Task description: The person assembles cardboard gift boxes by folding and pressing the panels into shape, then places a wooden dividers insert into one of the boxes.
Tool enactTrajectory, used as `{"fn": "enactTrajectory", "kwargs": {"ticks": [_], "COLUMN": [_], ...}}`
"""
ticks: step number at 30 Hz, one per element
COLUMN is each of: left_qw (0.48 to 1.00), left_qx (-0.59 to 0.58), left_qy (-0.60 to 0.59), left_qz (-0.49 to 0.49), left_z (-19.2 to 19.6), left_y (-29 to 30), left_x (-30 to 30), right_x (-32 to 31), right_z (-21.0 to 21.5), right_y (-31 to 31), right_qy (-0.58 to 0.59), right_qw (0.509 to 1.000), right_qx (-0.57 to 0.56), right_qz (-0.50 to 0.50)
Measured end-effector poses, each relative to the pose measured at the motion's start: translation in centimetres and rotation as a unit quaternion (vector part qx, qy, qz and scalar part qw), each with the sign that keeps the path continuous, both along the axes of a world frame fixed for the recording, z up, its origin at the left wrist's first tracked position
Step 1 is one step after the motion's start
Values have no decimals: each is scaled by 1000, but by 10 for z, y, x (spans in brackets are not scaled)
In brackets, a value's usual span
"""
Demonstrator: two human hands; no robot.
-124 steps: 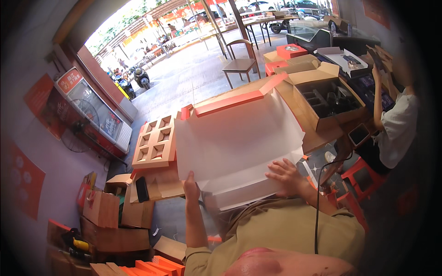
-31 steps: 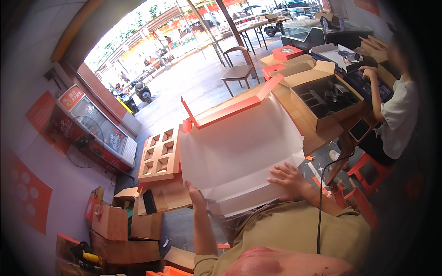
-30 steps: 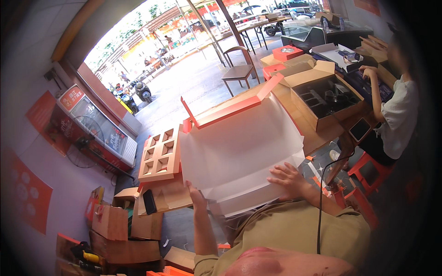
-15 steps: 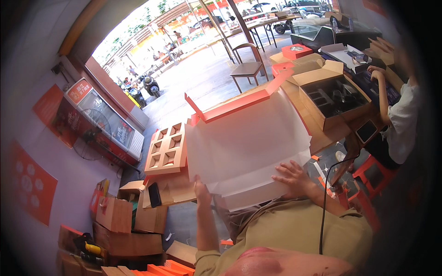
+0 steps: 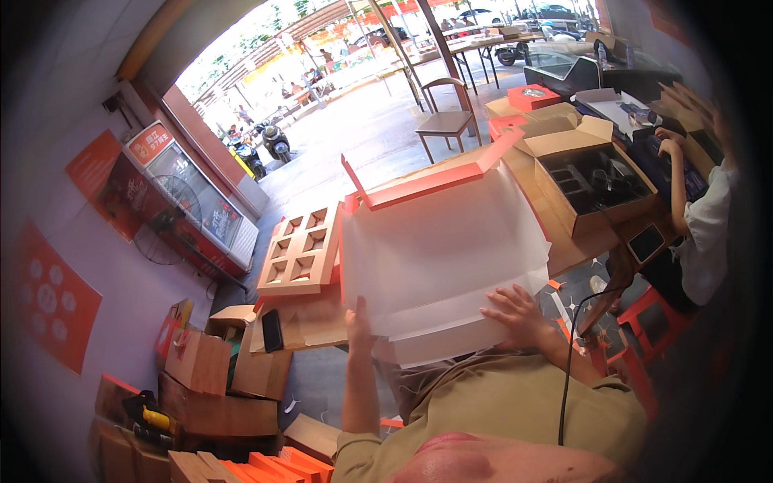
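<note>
A partly folded box [image 5: 451,241], white inside with red flaps along its far edge, lies spread over the table in front of me. My left hand [image 5: 359,328] is at its near left corner, thumb up along the edge and the other fingers mostly hidden. On the near right part of the white board lies my right hand [image 5: 518,319], fingers spread and palm down. The near flap bends up toward my body. Just left of the box rests a tan divider insert [image 5: 301,256] with several square compartments, on something red.
A black phone [image 5: 272,331] lies at the table's left corner. An open carton [image 5: 596,181] with a black insert stands to the right, near a seated co-worker [image 5: 708,217]. Brown cartons [image 5: 217,427] pile up on the lower left. A dark cable [image 5: 570,362] hangs at my right.
The whole view has shifted slightly, so the scene sits a little further right. Both hands keep nearly the same places on the box.
</note>
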State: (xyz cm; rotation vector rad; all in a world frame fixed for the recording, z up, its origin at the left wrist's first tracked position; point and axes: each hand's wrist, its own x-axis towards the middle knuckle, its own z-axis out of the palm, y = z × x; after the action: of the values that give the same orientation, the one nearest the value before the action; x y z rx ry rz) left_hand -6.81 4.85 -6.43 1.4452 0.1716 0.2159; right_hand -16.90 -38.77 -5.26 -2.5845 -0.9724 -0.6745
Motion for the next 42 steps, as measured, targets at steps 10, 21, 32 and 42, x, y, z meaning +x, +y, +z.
{"fn": "enactTrajectory", "kwargs": {"ticks": [10, 21, 32, 42], "left_qw": [992, 980, 970, 979], "left_qx": [-123, -200, -236, -186], "left_qy": [14, -25, -12, 43], "left_qz": [37, -8, -54, -69], "left_z": [36, 22, 9, 26], "left_y": [-37, -26, -32, -32], "left_x": [-19, -8, 12, 4], "right_x": [-6, -8, -8, -8], "right_z": [7, 28, 25, 26], "right_y": [-4, -4, -10, -9], "right_qy": [36, 42, 37, 42], "right_qw": [999, 998, 997, 997], "right_qx": [9, 44, 58, 56], "right_qz": [10, 30, 27, 31]}}
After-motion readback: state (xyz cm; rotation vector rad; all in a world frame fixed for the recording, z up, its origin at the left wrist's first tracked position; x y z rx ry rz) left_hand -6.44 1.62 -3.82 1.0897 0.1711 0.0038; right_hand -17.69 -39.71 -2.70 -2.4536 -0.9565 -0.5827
